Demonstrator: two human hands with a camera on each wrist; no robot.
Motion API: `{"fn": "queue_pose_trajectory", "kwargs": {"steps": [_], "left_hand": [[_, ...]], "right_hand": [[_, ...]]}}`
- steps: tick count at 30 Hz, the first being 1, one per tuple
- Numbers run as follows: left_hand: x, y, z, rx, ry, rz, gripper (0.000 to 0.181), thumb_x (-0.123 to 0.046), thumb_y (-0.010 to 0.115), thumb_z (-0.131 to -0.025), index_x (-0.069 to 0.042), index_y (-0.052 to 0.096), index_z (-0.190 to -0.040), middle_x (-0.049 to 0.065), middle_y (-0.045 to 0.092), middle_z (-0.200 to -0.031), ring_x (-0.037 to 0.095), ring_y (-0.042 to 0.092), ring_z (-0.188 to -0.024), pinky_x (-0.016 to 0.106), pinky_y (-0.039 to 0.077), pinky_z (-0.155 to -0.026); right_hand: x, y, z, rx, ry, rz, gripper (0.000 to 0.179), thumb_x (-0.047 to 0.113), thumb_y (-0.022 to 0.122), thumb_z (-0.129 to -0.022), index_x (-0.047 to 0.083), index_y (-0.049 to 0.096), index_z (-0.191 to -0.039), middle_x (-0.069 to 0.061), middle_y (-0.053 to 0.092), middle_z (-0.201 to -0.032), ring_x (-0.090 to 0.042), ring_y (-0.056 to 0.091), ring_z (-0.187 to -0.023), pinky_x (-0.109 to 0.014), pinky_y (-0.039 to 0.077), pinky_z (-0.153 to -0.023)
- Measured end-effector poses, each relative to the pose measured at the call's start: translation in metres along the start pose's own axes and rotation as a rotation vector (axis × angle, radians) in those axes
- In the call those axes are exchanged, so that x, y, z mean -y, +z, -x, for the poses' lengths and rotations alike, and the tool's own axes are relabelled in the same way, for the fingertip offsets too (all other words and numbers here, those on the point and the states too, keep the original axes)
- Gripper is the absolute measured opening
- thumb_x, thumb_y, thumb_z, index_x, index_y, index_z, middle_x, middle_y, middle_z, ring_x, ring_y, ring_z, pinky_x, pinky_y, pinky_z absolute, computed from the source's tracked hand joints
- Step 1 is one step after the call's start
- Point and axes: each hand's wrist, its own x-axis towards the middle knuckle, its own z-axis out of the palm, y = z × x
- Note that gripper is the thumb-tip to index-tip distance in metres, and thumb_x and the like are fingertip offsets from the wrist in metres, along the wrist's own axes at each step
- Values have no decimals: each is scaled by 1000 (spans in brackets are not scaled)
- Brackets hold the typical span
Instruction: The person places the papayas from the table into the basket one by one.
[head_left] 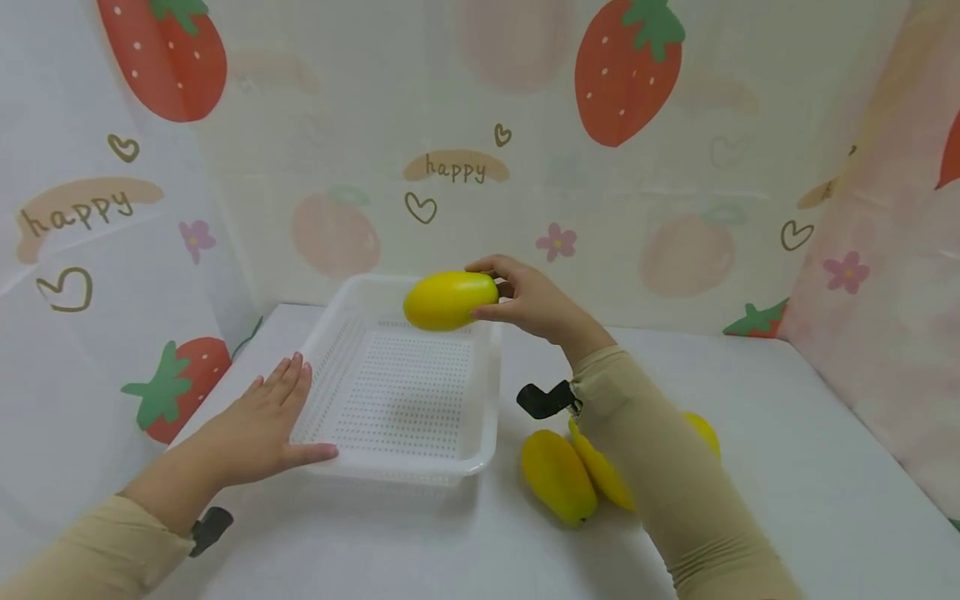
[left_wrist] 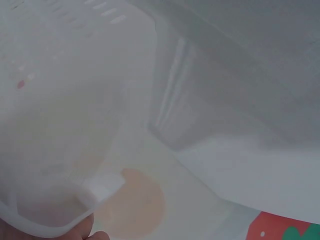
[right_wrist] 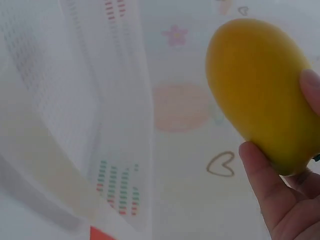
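A white plastic basket (head_left: 405,469) with a perforated bottom stands on the table. My right hand (head_left: 525,302) holds a yellow mango (head_left: 448,302) by its greenish end, above the basket's far right part. In the right wrist view, the thumb and fingertips (right_wrist: 257,162) grip that mango (right_wrist: 255,85) near its stem end. At the basket's left side, my left hand (head_left: 258,429) rests with straight fingers against the edge, the thumb lying at the front rim. Two mangoes (head_left: 558,477) lie right of the basket, one partly hidden by the right sleeve.
Another yellow mango (head_left: 703,433) shows past the right forearm, mostly covered by it. A white cloth covers the table (head_left: 787,433). Upright printed sheets (head_left: 465,100) with strawberries and hearts close off the back and both sides.
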Motion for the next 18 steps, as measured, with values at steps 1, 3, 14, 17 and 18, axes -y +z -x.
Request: {"fn": "queue_pose_trajectory", "kwargs": {"steps": [1, 3, 14, 17, 18], "left_hand": [[0, 0, 0, -1, 0, -2, 121, -82, 38, -70, 11, 8, -141, 28, 3, -149, 43, 3, -136, 61, 10, -105], [0, 0, 0, -1, 0, -5, 120, -82, 38, -70, 11, 8, -142, 28, 3, -149, 42, 4, -136, 61, 10, -105], [0, -1, -1, 10, -17, -22, 120, -81, 40, -70, 9, 9, -142, 27, 4, -149, 42, 4, -136, 61, 11, -105], [0, 0, -1, 14, -24, -24, 120, -81, 40, -69, 9, 9, -142, 27, 4, -149, 42, 5, -136, 61, 11, -105], [0, 0, -1, 16, -29, -24, 120, -81, 41, -69, 8, 8, -142, 27, 4, -149, 42, 5, -136, 61, 11, -105]], "right_hand": [[0, 4, -3, 3, 1, -4, 48, 18, 71, -81, 15, 50, -124, -1, 52, -115, -19, 58, -96, -31, 49, -87], [0, 12, -9, 7, 9, -13, 47, 17, 71, -81, 16, 51, -123, -2, 52, -114, -19, 58, -95, -31, 49, -86], [-7, 47, -34, 36, 72, -39, 45, 16, 71, -80, 15, 53, -122, -5, 53, -112, -21, 59, -91, -29, 50, -84], [-10, 55, -40, 51, 86, -35, 45, 17, 72, -80, 16, 54, -121, -4, 52, -113, -20, 59, -91, -28, 50, -83], [-11, 58, -42, 55, 92, -32, 45, 18, 72, -80, 16, 54, -121, -4, 52, -114, -20, 59, -91, -28, 50, -82]]}}
